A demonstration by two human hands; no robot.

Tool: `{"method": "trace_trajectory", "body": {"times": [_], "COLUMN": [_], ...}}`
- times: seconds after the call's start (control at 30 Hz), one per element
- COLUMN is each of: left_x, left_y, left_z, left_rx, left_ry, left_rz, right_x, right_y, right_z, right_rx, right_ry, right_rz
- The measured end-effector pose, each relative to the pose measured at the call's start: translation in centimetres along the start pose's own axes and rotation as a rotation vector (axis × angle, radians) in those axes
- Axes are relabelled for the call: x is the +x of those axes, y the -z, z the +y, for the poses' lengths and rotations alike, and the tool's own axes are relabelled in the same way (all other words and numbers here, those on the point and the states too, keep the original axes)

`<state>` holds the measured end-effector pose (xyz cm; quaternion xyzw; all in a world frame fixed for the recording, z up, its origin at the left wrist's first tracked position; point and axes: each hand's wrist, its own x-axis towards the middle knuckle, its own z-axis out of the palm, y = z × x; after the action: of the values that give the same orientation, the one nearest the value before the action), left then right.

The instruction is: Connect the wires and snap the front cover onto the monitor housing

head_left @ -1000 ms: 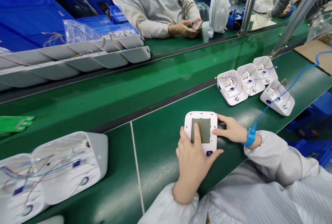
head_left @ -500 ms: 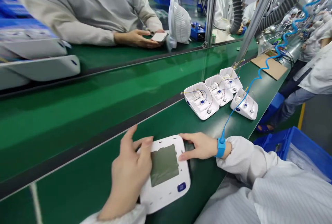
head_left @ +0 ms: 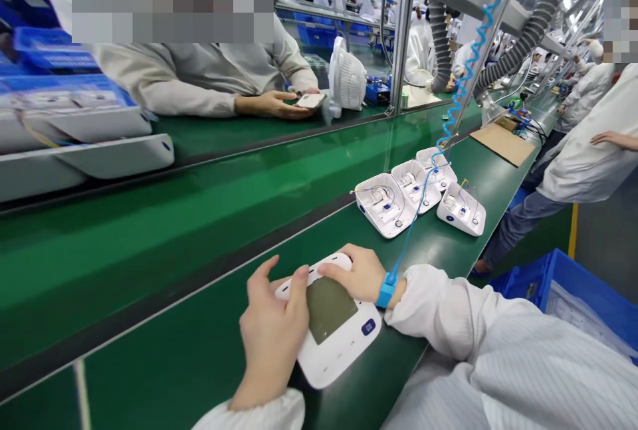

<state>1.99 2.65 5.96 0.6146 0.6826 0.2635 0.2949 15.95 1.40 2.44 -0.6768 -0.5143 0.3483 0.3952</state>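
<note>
A white device housing (head_left: 339,343) with a grey screen window and a blue button lies face up on the green bench (head_left: 199,323) in front of me. My left hand (head_left: 272,337) rests on its left side, fingers spread over the top edge. My right hand (head_left: 356,274) presses on its upper right corner. A blue wrist strap (head_left: 386,290) with a coiled blue cord sits on my right wrist.
Several open white housings (head_left: 413,197) with wires lie further right on the bench. A green conveyor belt (head_left: 149,217) runs behind. Across it a person holds a phone (head_left: 309,100) beside a white fan (head_left: 346,81). Stacked white housings (head_left: 84,144) at left, a blue bin (head_left: 573,284) at right.
The view swung right and up. My right hand moved from the housing's right edge onto its upper right corner; my left hand stayed on its left side.
</note>
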Motion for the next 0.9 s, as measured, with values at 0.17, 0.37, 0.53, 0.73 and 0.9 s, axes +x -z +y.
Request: {"method": "trace_trajectory", "body": {"times": [0.17, 0.37, 0.53, 0.73, 0.9], "left_x": [1.3, 2.2, -4.4, -6.4, -4.9], "left_y": [-0.1, 0.6, 0.0, -0.7, -0.5], "left_z": [0.2, 0.8, -2.3, -3.6, -3.5], "left_rx": [0.047, 0.373, 0.571, 0.411, 0.358], "left_ry": [-0.045, -0.442, -0.714, -0.828, -0.826], "left_rz": [-0.063, -0.163, -0.159, -0.254, -0.309], "right_x": [0.4, -0.6, -4.5, -5.8, -5.5], "right_y": [0.8, 4.0, 8.2, 8.2, 5.1], "right_z": [-0.3, -3.4, -4.9, -5.0, -3.5], "right_rx": [-0.125, -0.613, -0.919, -1.04, -1.0], "right_ry": [0.006, 0.059, 0.131, 0.561, 0.904], "right_rz": [-0.025, -0.061, -0.266, -0.29, -0.542]}}
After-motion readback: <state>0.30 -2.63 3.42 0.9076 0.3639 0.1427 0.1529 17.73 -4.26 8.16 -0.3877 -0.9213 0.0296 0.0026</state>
